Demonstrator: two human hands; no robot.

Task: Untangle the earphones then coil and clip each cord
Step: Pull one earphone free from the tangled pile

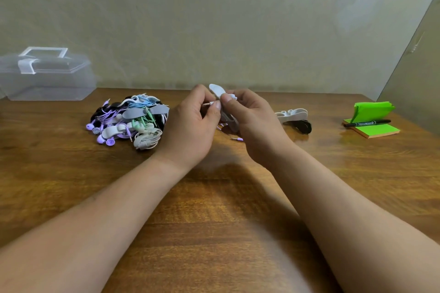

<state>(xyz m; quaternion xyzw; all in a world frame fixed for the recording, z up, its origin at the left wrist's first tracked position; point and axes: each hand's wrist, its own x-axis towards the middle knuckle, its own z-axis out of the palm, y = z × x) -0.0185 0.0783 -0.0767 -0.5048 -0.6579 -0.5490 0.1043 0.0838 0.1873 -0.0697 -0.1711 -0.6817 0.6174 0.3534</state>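
**Both hands work one cord and clip above the worktop**

Just above the middle of the worktop (214, 221), the left hand (190, 126) has its grip pinched, thumb against forefinger, on the plug end of a white cord (209, 103). The right hand (252, 123) has its grip curled round a grey clip (217, 90), with the thumb pressing on it. A tangled pile of earphones (128, 121) lies to the left, near a clear box (47, 76). To the right are a clipped black cord (303, 126), then a marker (367, 123) on green sticky notes (373, 132).
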